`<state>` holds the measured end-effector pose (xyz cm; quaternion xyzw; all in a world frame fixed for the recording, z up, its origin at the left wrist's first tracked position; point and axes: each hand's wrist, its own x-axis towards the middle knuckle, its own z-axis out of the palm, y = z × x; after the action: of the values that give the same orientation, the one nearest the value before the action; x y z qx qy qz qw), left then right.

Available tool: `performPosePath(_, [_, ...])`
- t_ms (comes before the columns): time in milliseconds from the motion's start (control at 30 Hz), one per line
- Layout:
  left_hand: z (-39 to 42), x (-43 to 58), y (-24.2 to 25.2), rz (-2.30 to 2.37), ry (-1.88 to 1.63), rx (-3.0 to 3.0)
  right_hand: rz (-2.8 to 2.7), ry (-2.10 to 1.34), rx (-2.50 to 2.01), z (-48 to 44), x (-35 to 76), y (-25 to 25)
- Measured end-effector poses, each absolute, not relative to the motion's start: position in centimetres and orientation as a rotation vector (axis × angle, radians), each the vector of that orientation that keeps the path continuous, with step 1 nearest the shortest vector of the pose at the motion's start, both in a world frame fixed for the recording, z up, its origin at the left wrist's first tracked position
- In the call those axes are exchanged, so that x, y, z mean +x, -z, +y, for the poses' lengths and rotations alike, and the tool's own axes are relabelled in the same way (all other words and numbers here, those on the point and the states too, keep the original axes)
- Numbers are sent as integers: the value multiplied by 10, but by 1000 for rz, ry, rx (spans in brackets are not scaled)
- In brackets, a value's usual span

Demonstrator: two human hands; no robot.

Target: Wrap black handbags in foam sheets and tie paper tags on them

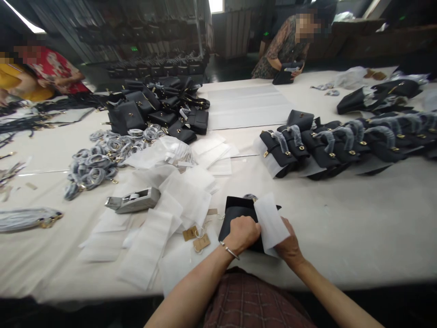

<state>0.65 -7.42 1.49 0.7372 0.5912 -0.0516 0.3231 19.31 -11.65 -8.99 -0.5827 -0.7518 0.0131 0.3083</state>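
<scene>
A black handbag [235, 210] lies on the table right in front of me, its flap side away from me. My left hand [244, 233], a bracelet at its wrist, is curled closed against the bag; what its fingers grip is hidden. In my right hand [289, 246] is a white foam sheet [272, 223], pinched along its right edge and held up over the bag's right part. Just left of the bag lie brown paper tags [201, 243] with strings. A wrapped strap or handle [250, 197] shows behind the bag.
Loose foam sheets [146, 246] and a grey tape dispenser [139, 200] lie to the left, with coiled wrapped straps [92, 168] beyond. Black bags form a pile [128, 116] at the back and a row [321, 150] at right. Co-workers [283, 50] stand across the table.
</scene>
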Motion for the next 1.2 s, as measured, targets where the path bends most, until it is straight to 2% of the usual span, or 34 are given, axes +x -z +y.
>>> performPosePath(100, [-85, -26, -19, 1494, -76, 1811, -2060, 47, -1418, -120, 188, 72])
performPosePath(200, [-113, -60, -40, 1535, -709, 1913, -2221, 81, -1247, -121, 178, 57])
performPosePath(267, [-134, -68, -62, 1257, -996, 2204, -2337, 16, -1196, -120, 172, 50])
performPosePath(333, [-149, -60, -80, 773, -918, 2509, -2411, -50, -1204, -119, 168, 47])
performPosePath(400, [-153, -42, -80, 539, -644, 2654, -2444, -83, -1203, -117, 168, 48])
performPosePath(467, [-147, -24, -60, 715, -450, 2665, -2432, -94, -1187, -116, 170, 51])
performPosePath(567, [-134, -14, -9, 1019, -363, 2637, -2377, -123, -1156, -111, 175, 51])
performPosePath(733, [-127, -30, 44, 985, -375, 2669, -2411, -452, -1159, -101, 188, 29])
performPosePath(867, [-124, -45, 50, 913, -405, 2682, -2223, -640, -1469, -104, 191, -6])
performPosePath(967, [-122, -50, 50, 902, -411, 2696, -1904, -589, -1618, -112, 179, -20])
performPosePath(1067, [-124, -51, 48, 919, -409, 2687, -1869, -504, -1550, -121, 159, -3])
performPosePath(1200, [-124, -54, 37, 887, -506, 2536, -2106, -348, -1388, -129, 146, 43])
